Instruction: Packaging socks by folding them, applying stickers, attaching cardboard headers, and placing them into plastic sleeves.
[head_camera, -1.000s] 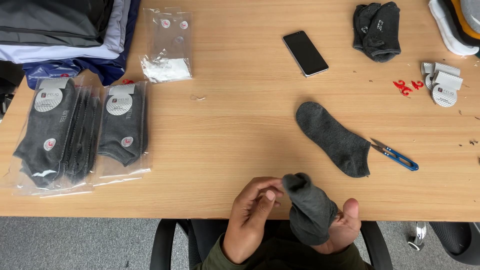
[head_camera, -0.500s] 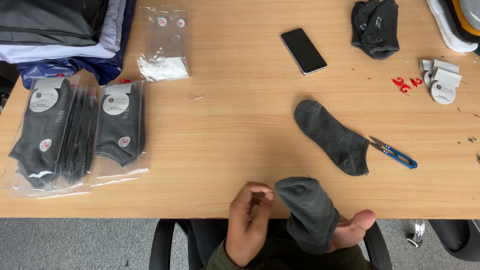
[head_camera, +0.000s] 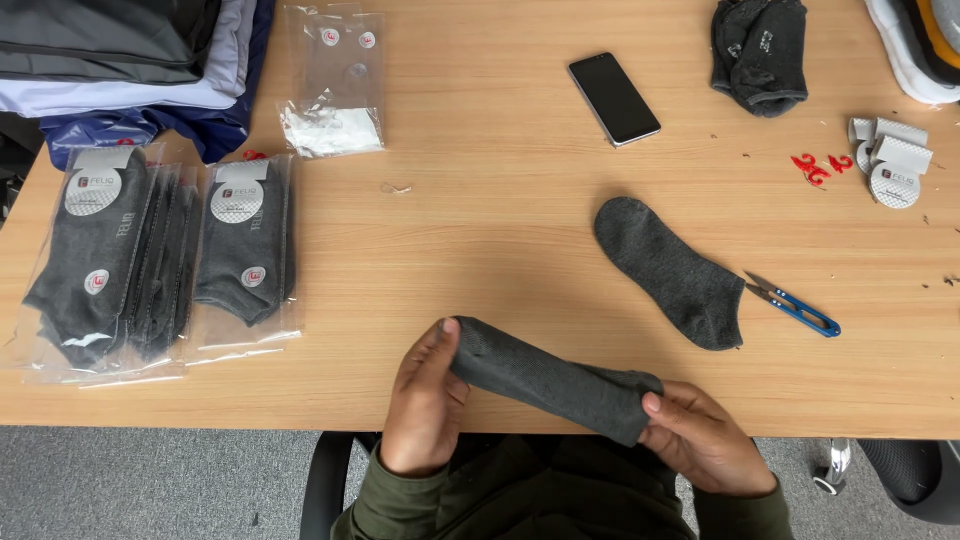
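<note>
Two-handed grip, dark grey sock (head_camera: 545, 380) outstretched

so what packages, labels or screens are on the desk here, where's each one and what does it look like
Packaged socks: left side, overlapping clear bags of dark grey socks with round grey-and-red labels.
Empty clear bag: top left, transparent with white card inside and small round stickers.
Phone: top centre, black rectangle, screen dark.
Card labels: right edge, loose grey-white pieces, one round.
Red hooks: just left of those labels, small plastic.
</note>
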